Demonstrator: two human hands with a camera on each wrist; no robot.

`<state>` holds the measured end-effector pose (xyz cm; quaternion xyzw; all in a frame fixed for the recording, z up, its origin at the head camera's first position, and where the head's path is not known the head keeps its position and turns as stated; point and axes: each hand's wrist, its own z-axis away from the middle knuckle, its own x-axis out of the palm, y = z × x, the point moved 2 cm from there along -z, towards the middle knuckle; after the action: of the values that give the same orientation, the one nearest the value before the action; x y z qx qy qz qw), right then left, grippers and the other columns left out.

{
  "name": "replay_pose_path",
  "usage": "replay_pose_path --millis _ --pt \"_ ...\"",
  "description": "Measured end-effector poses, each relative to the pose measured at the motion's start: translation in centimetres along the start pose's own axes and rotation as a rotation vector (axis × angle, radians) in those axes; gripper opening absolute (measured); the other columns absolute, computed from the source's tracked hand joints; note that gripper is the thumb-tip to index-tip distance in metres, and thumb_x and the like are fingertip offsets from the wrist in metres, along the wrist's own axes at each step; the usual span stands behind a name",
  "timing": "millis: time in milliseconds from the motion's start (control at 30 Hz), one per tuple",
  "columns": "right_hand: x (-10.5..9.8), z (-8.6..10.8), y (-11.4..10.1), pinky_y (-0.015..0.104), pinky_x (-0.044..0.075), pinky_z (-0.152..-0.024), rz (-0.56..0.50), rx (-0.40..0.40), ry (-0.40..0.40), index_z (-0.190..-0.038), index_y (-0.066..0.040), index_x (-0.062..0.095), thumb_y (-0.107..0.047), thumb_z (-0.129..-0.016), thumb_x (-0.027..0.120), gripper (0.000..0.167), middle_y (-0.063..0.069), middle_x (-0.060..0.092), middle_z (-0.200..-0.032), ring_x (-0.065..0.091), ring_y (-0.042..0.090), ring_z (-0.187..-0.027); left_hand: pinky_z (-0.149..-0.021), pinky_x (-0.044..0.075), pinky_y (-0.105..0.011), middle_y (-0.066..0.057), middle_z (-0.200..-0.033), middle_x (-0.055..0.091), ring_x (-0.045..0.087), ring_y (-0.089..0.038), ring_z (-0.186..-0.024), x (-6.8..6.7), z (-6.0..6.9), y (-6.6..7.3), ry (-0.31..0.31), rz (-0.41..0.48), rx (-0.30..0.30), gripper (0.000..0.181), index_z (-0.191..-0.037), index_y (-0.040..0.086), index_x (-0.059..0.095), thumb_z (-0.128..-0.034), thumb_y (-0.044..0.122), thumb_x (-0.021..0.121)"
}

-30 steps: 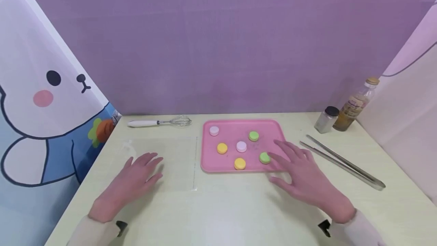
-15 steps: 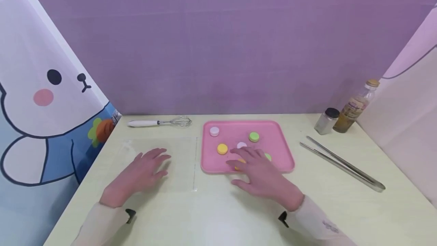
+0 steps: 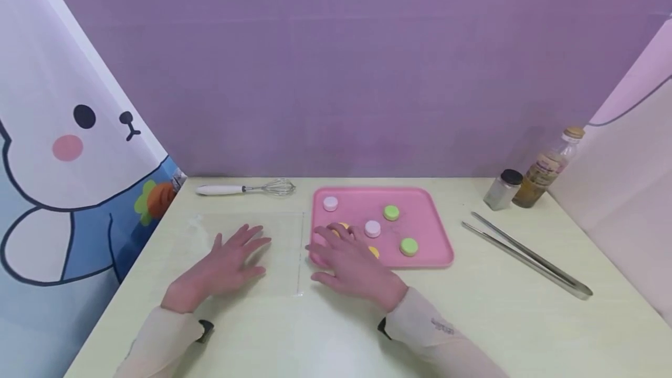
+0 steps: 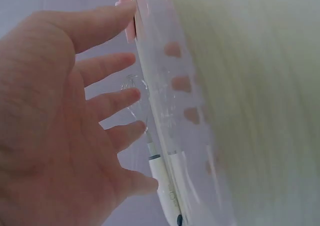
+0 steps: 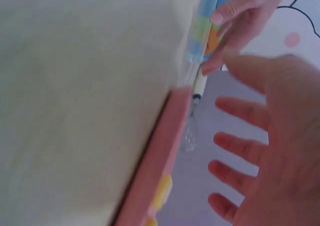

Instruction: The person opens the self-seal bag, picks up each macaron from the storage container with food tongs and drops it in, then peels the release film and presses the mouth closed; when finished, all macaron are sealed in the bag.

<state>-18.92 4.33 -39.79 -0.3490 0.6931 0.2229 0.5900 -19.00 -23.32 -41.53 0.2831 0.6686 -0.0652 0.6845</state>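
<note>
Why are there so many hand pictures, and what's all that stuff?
These are one person's two bare hands. One camera sits on the head and looks down; another sits on each wrist, so those views look tipped sideways.

On the table, the left hand is over a clear sheet. The right hand is over a pink tray with six little round pieces: two green, two yellow, two pale pink. Around them are a whisk, tongs, a jar and a bottle.

Neither hand holds anything.
</note>
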Motion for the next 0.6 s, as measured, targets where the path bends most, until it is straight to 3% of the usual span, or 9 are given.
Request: replay_pose_path --millis 367,600 --pt "2.2 -3.0 -1.7 0.045 0.039 -0.099 0.116 0.046 -0.052 -0.129 -0.024 0.069 -0.046 -0.094 0.071 0.042 0.004 0.053 -0.145 0.044 0.027 -0.130 -0.101 0.012 -0.088 -0.016 -0.160 0.035 0.023 -0.049 -0.146 1.0 0.0 -1.1 -0.016 0.038 0.004 0.054 -0.148 0.010 0.051 -0.1012 0.036 0.061" --pt "2.7 -3.6 -2.1 0.044 0.037 -0.097 0.167 0.054 -0.062 -0.118 -0.026 0.072 -0.050 -0.092 0.072 0.036 -0.001 0.059 -0.133 0.046 0.025 -0.123 -0.103 0.014 -0.085 -0.017 -0.158 0.038 0.025 -0.048 -0.146 0.8 0.0 -1.0 -0.054 0.038 -0.011 0.056 -0.149 0.008 0.050 -0.1021 0.038 0.060"
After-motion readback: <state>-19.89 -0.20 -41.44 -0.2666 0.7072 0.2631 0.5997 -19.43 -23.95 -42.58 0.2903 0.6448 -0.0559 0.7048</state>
